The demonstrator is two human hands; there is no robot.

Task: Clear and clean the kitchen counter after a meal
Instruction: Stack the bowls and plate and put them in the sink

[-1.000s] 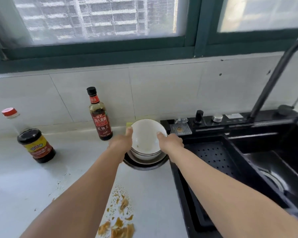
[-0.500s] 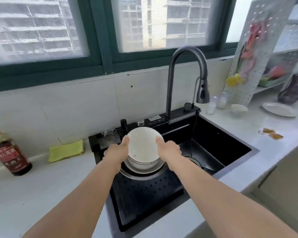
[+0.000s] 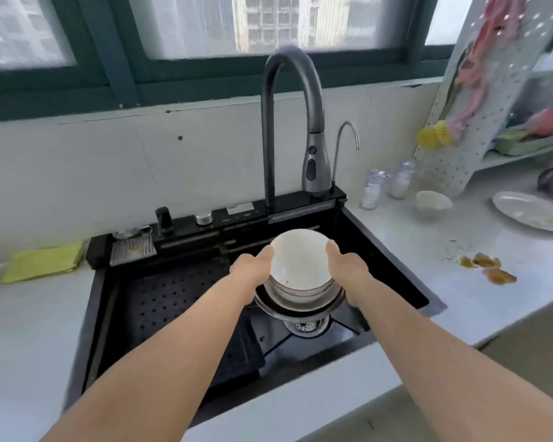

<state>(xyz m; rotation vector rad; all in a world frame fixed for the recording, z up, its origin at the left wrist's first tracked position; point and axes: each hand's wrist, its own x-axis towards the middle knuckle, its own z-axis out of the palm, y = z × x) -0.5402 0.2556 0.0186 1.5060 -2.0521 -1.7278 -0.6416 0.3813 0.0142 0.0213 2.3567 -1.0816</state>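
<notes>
Both arms reach straight forward over the black sink [image 3: 393,269]. The left hand [image 3: 248,271] and the right hand [image 3: 348,271] clamp a stack of dishes [image 3: 300,282] between them from either side, thumbs hooked on the rim of the top white bowl [image 3: 299,258] and fingers curled underneath. The stack hangs above the drain [image 3: 305,325], under the faucet [image 3: 291,122]. On the desk [image 3: 444,250] to the right lie a plate [image 3: 527,210], a small bowl [image 3: 433,200] and brown food scraps [image 3: 489,267]; a green cloth [image 3: 43,261] lies to the left.

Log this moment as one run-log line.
left hand: grips stack | right hand: grips stack | bowl stack: held above sink drain | counter spill: uncleaned
</notes>
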